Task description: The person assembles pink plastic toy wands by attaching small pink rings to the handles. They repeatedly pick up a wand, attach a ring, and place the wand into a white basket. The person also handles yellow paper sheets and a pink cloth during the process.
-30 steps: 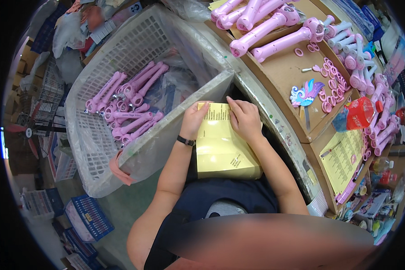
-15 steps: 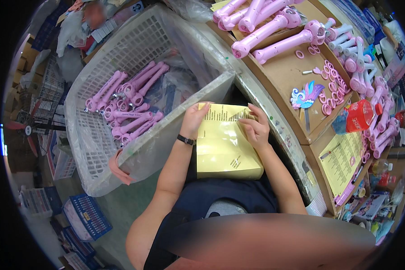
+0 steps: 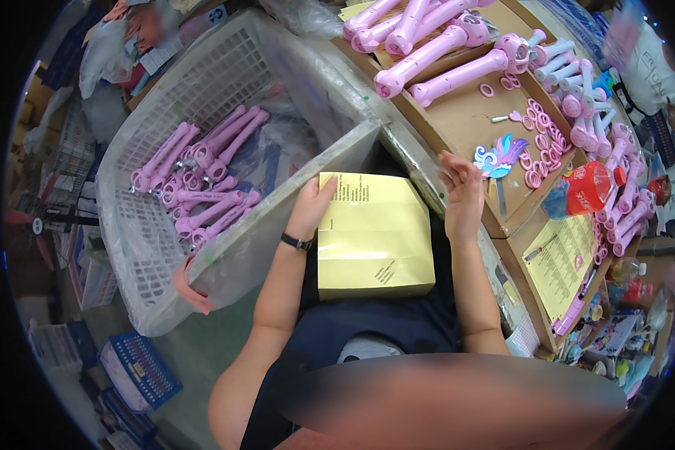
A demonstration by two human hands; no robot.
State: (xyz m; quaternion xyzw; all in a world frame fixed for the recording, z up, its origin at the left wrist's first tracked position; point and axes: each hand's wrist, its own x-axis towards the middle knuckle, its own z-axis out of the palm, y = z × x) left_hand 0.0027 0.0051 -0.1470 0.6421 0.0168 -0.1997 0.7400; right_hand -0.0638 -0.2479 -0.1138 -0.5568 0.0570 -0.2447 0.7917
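Observation:
A glossy yellow printed sheet (image 3: 375,244) lies over my lap, its lower edge bent down. My left hand (image 3: 312,210) grips its upper left edge, thumb on top and fingers underneath. Off the sheet's right side, my right hand (image 3: 465,193) is raised with its fingers slightly bent and apart, and nothing shows in it. Close to that hand, in the cardboard tray (image 3: 451,129), lies a blue and purple wing-shaped piece (image 3: 501,155). Pink rings (image 3: 534,178) are scattered beside it.
A plastic-lined white basket (image 3: 131,255) at left holds several pink wand handles (image 3: 216,206). More pink handles (image 3: 457,75) rest on the tray at upper right. A red-labelled bottle (image 3: 586,187) and another yellow sheet (image 3: 555,262) are at right.
My right hand has let go of the yellow sheet and moved right and up, away from it. My left hand keeps its hold on the sheet's edge.

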